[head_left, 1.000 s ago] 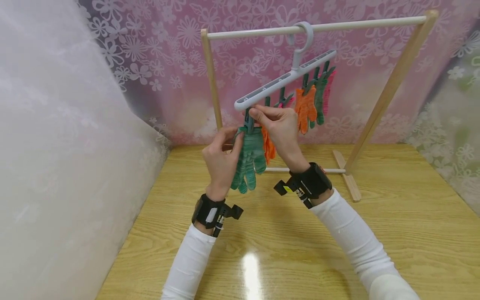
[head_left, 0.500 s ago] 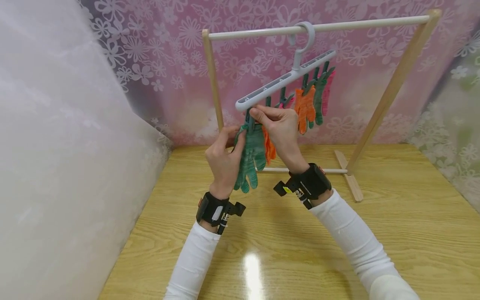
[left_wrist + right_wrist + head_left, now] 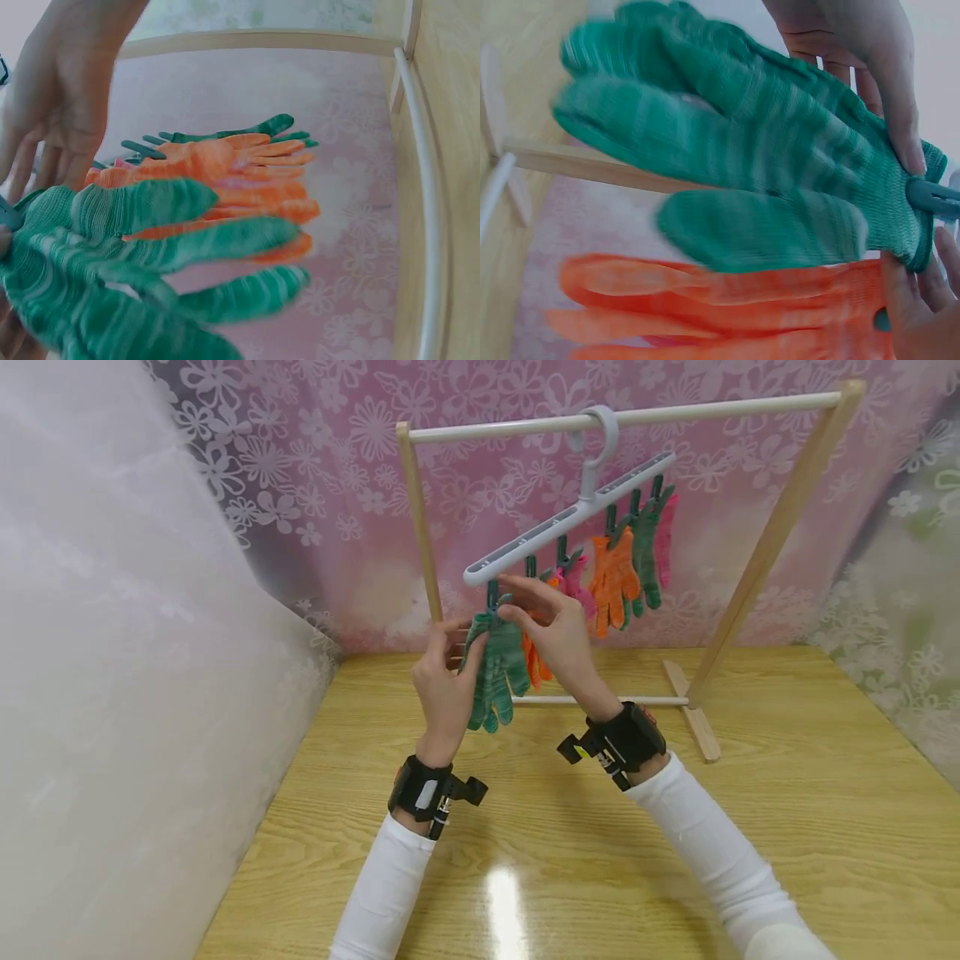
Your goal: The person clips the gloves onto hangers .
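Note:
A green striped glove (image 3: 498, 664) hangs by its cuff from a dark green clip (image 3: 492, 595) at the near end of a grey clip hanger (image 3: 536, 539). My left hand (image 3: 447, 681) pinches the left edge of the cuff, thumb in front and fingers behind. Beside the clip, my right hand (image 3: 558, 631) has thumb and forefinger spread apart, with nothing gripped between them. In the right wrist view the clip (image 3: 932, 199) bites on the cuff of the green glove (image 3: 780, 150). The right hand's fingers lie close to the cuff; contact is unclear.
Orange gloves (image 3: 615, 578), a pink glove (image 3: 576, 585) and another green glove (image 3: 645, 556) hang further along the hanger. The hanger hooks over the white rod (image 3: 720, 408) of a wooden rack (image 3: 772, 539) on a wood-grain table (image 3: 600, 860).
My right thumb and forefinger have come apart and off the clip. The hanger has swung slightly with its gloves. My left hand keeps its pinch on the green glove.

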`<action>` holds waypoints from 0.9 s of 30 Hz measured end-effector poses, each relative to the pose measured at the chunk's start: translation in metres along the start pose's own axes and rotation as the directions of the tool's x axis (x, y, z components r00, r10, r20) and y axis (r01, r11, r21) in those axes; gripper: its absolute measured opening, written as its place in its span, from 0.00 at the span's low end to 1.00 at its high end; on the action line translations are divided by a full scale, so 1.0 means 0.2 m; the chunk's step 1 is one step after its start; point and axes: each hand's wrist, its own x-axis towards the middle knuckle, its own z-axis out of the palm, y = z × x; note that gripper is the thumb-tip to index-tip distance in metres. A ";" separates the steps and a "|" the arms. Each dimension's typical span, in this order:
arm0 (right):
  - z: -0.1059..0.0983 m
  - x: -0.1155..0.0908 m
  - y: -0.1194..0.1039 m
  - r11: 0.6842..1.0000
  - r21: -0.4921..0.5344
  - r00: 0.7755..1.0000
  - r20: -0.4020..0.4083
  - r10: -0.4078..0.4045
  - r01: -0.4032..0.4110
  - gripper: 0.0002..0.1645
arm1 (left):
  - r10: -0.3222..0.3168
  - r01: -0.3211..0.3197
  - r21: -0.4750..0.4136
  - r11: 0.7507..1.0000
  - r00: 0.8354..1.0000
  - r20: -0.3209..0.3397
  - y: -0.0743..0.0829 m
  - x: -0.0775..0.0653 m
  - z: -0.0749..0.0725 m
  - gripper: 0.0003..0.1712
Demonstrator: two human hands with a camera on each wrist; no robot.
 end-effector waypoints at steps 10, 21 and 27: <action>-0.02 -0.15 0.42 0.942 -0.041 0.917 0.217 0.335 -0.334 0.34 | -0.159 0.150 0.051 0.987 0.922 0.353 -0.17 -0.12 -0.10 0.16; -0.07 -0.30 0.57 0.893 -0.081 0.862 0.238 0.448 -0.443 0.30 | -0.260 0.195 0.183 0.964 0.844 0.470 -0.29 -0.20 -0.20 0.12; -0.11 -0.39 0.59 0.926 -0.191 0.902 0.230 0.365 -0.326 0.33 | -0.324 0.234 0.237 0.943 0.805 0.497 -0.35 -0.28 -0.21 0.18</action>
